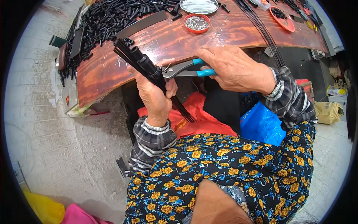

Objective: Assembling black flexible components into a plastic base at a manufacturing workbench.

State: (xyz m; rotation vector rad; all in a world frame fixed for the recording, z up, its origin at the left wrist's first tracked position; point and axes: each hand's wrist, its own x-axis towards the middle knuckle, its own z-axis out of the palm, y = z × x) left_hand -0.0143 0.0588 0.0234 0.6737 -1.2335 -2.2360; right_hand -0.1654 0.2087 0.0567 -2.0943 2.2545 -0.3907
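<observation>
Red dish (197, 22) of metal bits at twelve o'clock on the wooden table (156, 41). Left hand (154, 93) grips black rod bundle (149, 71), long axis running ten to five o'clock. Right hand (233, 69) squeezes blue-handled pliers (186, 70), nose pointing nine o'clock at the bundle.

Pale grey tiled floor (56, 142), dusty and scuffed, under even daylight. Reddish-brown wood-grain tabletop (164, 39) across the top, edge curving down at left. Tan sack (328, 112) at far right; yellow and pink bags (56, 212) lower left.
</observation>
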